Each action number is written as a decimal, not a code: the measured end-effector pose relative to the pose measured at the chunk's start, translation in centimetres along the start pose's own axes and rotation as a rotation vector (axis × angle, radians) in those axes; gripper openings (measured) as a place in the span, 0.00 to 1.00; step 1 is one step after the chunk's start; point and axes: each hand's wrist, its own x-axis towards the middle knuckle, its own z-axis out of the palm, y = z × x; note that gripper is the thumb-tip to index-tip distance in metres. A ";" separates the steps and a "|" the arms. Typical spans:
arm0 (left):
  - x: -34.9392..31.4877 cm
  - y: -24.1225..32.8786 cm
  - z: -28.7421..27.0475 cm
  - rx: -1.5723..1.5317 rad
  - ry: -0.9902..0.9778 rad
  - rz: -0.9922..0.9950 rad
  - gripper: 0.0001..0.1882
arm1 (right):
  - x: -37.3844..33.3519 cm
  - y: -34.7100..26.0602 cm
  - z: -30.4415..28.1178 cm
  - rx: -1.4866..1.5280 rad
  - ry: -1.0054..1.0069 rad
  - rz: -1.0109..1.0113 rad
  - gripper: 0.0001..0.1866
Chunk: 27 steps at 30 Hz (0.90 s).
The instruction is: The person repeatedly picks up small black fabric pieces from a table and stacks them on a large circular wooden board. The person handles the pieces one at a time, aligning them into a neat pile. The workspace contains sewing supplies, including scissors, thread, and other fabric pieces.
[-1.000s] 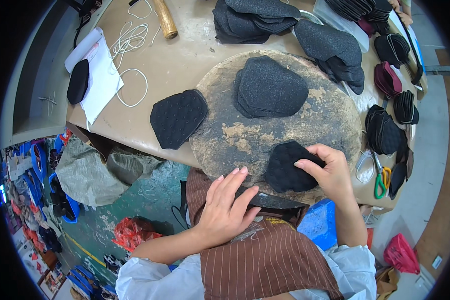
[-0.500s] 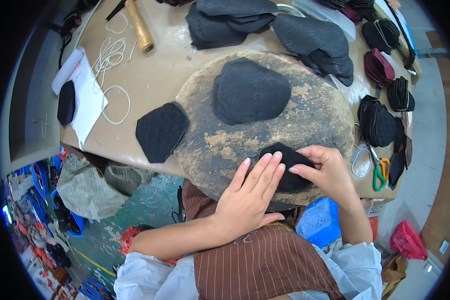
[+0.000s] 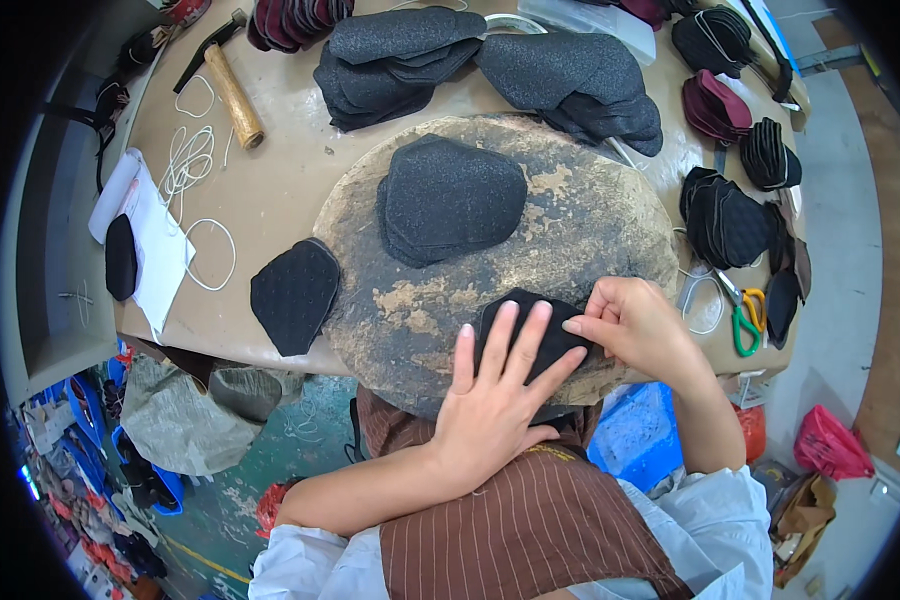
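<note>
A black piece of sheet material (image 3: pixel 558 336) with an angled outline lies near the front edge of a round, worn wooden block (image 3: pixel 610 220). My left hand (image 3: pixel 490 400) rests palm down on it, fingers spread. At the piece's right edge, my right hand (image 3: pixel 638 325) pinches with thumb and curled fingers. Farther back on the block sits a stack of dark grey speckled pieces (image 3: pixel 455 195). Another black, dotted-looking piece (image 3: pixel 295 297) overhangs the table at the block's left side. The underside of the piece beneath my hands is hidden.
Thick grey sheets (image 3: pixel 400 70) lie folded behind the block. A hammer (image 3: pixel 232 98), white cord (image 3: pixel 185 165) and paper (image 3: pixel 160 250) are on the left. Tied black bundles (image 3: pixel 725 220) and scissors (image 3: pixel 745 325) line the right side. A blue bin (image 3: pixel 635 435) stands below.
My left fingers have spread wider over the black piece, while my right hand keeps to its right edge with the fingers curled tighter. The whole view has shifted slightly.
</note>
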 end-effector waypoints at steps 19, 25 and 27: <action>-1.9 -2.3 -2.4 -1.341 0.583 -0.267 0.37 | -4.5 -0.1 3.9 0.631 0.072 -0.543 0.12; -4.8 -9.9 -5.5 -1.040 0.884 -0.544 0.28 | -3.5 3.4 -0.6 0.232 0.486 -0.430 0.12; -6.2 -14.3 -6.0 -1.001 1.023 -0.602 0.27 | -2.2 6.4 -4.8 -0.002 0.807 -0.370 0.13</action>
